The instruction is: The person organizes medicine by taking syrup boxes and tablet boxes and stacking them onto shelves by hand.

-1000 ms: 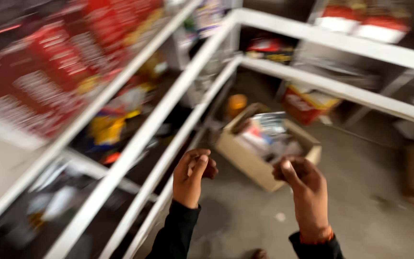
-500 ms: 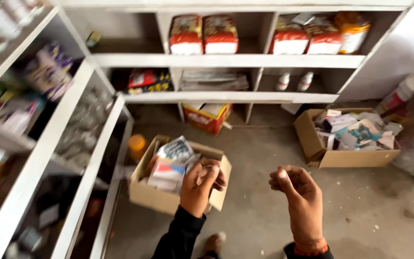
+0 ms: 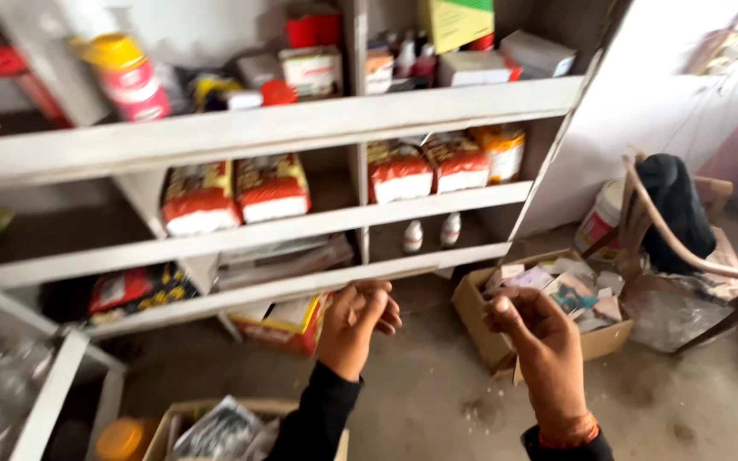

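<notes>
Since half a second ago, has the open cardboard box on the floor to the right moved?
Cannot tell. The cardboard box sits lower in the picture, but the white shelves shifted with it, so the head camera turned; the box still stands right of the shelves.

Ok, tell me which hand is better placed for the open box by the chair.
Right, likely: the right hand overlaps the open box in view, while the left hand sits farther off, by the red and yellow carton.

Both hands raised, fingers curled: left hand [image 3: 354,326], right hand [image 3: 537,335], before white shelves [image 3: 301,128]; cardboard box [image 3: 506,337] beyond.
</notes>
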